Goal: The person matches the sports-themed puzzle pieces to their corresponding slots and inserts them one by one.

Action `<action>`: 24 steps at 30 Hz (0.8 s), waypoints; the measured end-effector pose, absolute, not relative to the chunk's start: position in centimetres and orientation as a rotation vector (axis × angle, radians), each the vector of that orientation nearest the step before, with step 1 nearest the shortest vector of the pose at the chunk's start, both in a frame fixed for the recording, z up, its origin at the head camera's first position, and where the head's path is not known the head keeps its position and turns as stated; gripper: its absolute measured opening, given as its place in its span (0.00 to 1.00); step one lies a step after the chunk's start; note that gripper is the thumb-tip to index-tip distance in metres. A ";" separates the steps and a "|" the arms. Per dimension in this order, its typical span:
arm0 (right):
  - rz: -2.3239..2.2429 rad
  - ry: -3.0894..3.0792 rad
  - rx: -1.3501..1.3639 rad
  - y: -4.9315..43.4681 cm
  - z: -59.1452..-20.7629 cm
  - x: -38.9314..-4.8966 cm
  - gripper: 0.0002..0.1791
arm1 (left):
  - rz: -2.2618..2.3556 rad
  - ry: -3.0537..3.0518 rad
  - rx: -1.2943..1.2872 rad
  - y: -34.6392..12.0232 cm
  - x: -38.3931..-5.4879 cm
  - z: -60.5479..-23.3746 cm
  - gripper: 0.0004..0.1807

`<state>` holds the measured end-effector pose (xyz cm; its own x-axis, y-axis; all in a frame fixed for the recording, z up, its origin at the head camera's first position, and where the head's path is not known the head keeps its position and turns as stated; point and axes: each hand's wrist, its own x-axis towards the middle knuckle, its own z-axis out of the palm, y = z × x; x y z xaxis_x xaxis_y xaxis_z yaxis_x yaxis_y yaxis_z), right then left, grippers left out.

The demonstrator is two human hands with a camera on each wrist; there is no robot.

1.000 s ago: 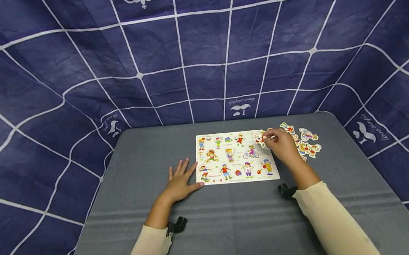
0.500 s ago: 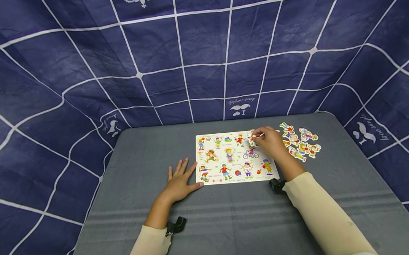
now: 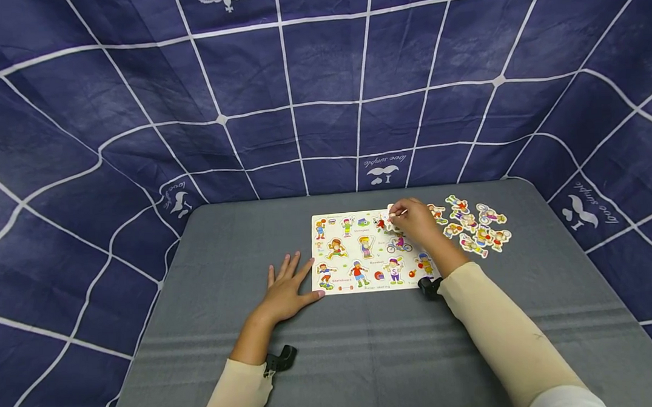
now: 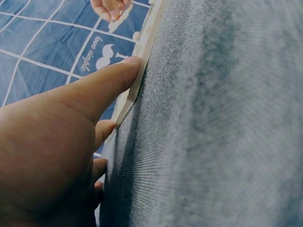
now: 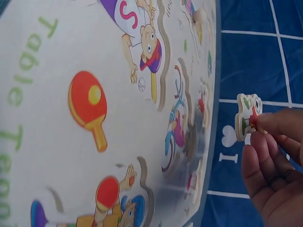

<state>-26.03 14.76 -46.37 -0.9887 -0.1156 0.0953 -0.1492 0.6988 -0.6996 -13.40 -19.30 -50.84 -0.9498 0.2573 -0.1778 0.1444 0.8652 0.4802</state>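
backdrop (image 3: 321, 88): navy cloth with a white grid, hung behind and around the table, closing off the view past the board
table (image 3: 365, 353): grey cloth top, carries the board; flat, so the board sits level
board (image 3: 356, 269): white peg puzzle board with sports figures, mid table, long edge toward the person; most figure slots look filled, far right corner is where the work goes on
left hand (image 3: 287, 290): flat on the table just left of the board, fingers straight and spread, holds nothing; thumb tip touches the board's left edge (image 4: 135, 87), a placement that looks meant to brace the board against sliding
right hand (image 3: 414, 224): over the far right part of the board, fingers curled, pinching a piece by its small peg; the pinch keeps the piece clear of the board surface
loose pieces (image 3: 477, 227): cluster of cut-out figures on the table just right of the board, within easy reach of the right hand
piece (image 5: 248, 117): small figure cut-out, held above the board near its far edge, tilted, not seated in any slot
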 end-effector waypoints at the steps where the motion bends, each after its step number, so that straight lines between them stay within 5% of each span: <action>1: 1.184 -2.856 0.225 14.6 -46.5 -26.1 0.06 | 0.689 2.803 0.307 -19.3 -13.4 -50.8 0.49; 24: 1.145 -2.919 0.231 12.9 -47.6 -27.6 0.05 | 0.708 2.796 0.315 -19.3 -13.4 -50.8 0.49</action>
